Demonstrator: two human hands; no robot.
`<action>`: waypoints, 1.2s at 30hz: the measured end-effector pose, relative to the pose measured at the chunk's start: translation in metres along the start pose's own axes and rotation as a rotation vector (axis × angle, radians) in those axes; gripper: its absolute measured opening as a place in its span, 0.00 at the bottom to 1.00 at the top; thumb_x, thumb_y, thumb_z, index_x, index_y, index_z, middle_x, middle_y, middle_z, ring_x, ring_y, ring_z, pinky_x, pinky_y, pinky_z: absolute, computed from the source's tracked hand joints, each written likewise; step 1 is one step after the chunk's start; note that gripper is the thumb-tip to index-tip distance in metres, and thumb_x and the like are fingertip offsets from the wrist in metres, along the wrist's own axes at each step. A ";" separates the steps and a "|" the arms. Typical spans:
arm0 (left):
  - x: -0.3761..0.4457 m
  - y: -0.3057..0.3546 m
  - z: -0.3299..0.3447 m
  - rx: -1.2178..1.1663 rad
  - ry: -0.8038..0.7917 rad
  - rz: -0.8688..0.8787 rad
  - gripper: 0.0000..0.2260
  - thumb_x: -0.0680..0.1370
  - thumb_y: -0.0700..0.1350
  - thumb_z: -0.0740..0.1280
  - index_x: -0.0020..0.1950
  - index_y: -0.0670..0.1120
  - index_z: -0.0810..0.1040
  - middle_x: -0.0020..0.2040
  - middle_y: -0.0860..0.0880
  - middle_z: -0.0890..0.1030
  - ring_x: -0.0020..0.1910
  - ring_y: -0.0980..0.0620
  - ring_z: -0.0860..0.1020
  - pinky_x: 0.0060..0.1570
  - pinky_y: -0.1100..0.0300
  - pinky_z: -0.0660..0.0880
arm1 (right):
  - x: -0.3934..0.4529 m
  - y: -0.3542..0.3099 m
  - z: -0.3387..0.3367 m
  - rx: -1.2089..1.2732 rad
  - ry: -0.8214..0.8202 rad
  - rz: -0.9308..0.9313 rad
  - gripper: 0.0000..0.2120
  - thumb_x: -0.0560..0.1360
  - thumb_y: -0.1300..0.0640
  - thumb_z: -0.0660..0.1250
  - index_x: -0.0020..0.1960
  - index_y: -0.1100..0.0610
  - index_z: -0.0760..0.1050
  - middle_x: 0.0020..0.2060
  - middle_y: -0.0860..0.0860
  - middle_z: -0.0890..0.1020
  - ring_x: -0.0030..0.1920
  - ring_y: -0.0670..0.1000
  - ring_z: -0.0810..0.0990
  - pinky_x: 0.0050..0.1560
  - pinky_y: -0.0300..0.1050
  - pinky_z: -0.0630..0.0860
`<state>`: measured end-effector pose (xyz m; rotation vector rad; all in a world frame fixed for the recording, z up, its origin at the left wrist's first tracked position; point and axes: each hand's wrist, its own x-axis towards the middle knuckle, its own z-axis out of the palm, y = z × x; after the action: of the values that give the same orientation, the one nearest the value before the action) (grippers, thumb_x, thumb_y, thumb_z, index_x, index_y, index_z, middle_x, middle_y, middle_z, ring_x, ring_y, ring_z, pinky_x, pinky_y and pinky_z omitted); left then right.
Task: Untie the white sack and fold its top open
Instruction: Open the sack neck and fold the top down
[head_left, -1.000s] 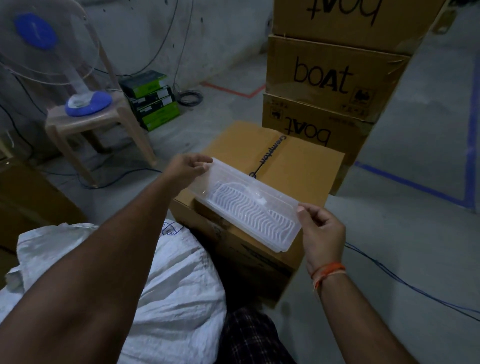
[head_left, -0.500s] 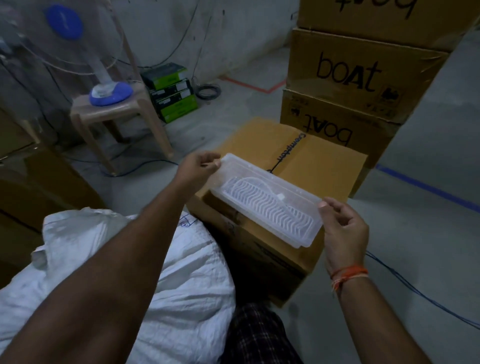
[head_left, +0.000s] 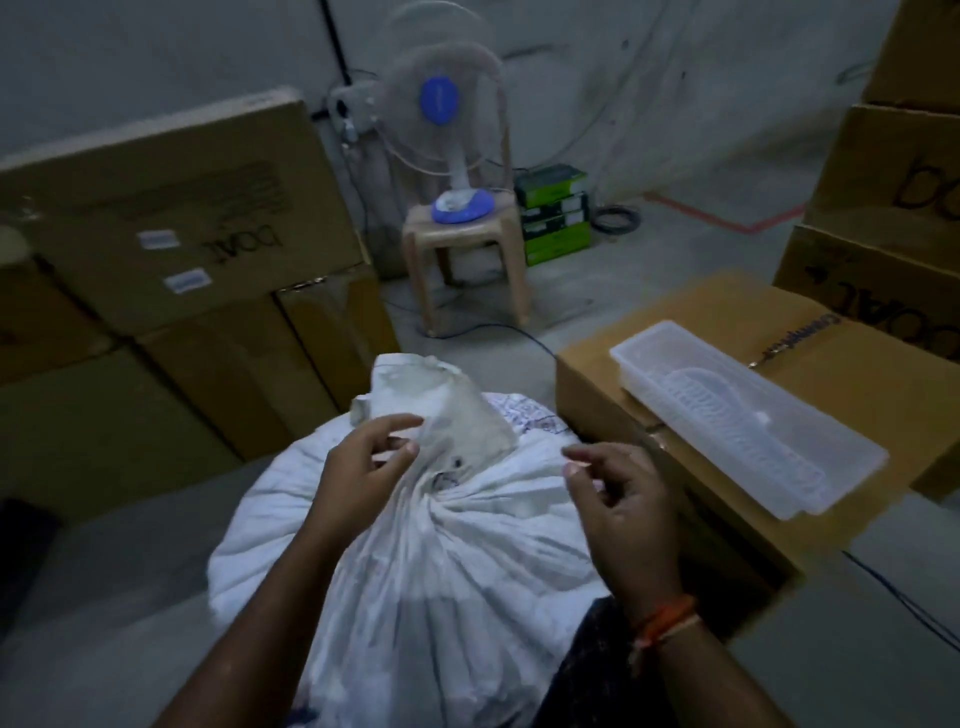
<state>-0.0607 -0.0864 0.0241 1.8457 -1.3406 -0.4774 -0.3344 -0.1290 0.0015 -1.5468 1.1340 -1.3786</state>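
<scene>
White sack (head_left: 415, 561) stands tied at its neck, both hands (head_left: 363, 467) spread empty beside the knot.

Dim interior with a grey concrete floor (head_left: 130, 597) and a plain grey wall (head_left: 156, 52). A plastic stool (head_left: 465, 249) stands near the wall — a blue-and-white fan (head_left: 441, 130) rests on it. Cardboard boxes (head_left: 171, 249) are stacked at left; more boxes (head_left: 883, 208) at right. Red floor tape (head_left: 727, 221) runs near the right stack.

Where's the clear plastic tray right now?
In the head view, the clear plastic tray lies on the brown carton, right of the white sack, beyond the right hand.
</scene>
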 end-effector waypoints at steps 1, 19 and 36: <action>-0.006 -0.010 -0.011 0.004 0.030 -0.020 0.12 0.83 0.42 0.72 0.65 0.53 0.85 0.62 0.54 0.87 0.57 0.59 0.84 0.51 0.69 0.79 | -0.005 -0.001 0.017 0.026 -0.053 0.008 0.10 0.76 0.65 0.73 0.48 0.50 0.85 0.49 0.49 0.83 0.47 0.45 0.83 0.43 0.35 0.79; 0.086 -0.127 -0.020 0.183 -0.312 -0.141 0.23 0.83 0.45 0.72 0.77 0.59 0.75 0.77 0.49 0.76 0.58 0.50 0.83 0.62 0.57 0.79 | 0.066 0.065 0.227 -0.338 -0.607 0.147 0.30 0.70 0.48 0.80 0.70 0.49 0.78 0.60 0.53 0.74 0.54 0.49 0.82 0.66 0.45 0.78; 0.015 -0.102 -0.076 0.262 -0.022 -0.035 0.16 0.77 0.49 0.79 0.65 0.55 0.87 0.47 0.60 0.80 0.41 0.63 0.77 0.42 0.77 0.69 | 0.089 0.019 0.196 -0.491 -0.938 -0.165 0.18 0.76 0.60 0.73 0.66 0.57 0.82 0.38 0.37 0.81 0.39 0.32 0.80 0.43 0.22 0.68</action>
<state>0.0607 -0.0582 -0.0060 2.0843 -1.4432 -0.3535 -0.1407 -0.2228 -0.0131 -2.3047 0.7563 -0.3112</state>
